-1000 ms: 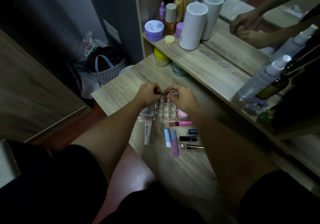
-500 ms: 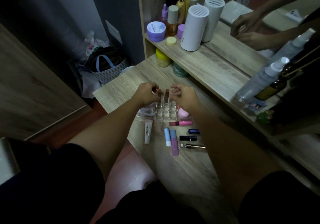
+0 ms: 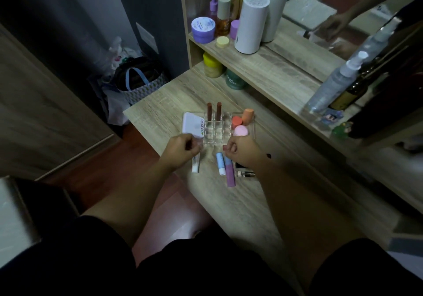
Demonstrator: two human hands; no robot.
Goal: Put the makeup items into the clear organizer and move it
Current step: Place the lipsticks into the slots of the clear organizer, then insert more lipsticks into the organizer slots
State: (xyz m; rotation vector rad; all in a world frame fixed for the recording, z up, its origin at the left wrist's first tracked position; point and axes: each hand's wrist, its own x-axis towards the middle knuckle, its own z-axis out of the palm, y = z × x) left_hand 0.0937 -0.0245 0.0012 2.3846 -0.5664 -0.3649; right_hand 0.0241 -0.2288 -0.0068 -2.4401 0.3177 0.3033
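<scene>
While loosely curled, both hands [image 3: 207, 150] hold nothing

White cylinder [image 3: 250, 23] and purple jar [image 3: 203, 30] share the upper shelf [image 3: 263, 67].

You're at a bedroom vanity at home: a wood-grain counter [image 3: 174, 103] under a mirror [image 3: 320, 21], with skincare jars [image 3: 203, 30] and bottles [image 3: 223, 14] on the shelf [image 3: 263, 67] below the mirror, and a tote bag [image 3: 142, 83] on the floor left of the counter.
</scene>
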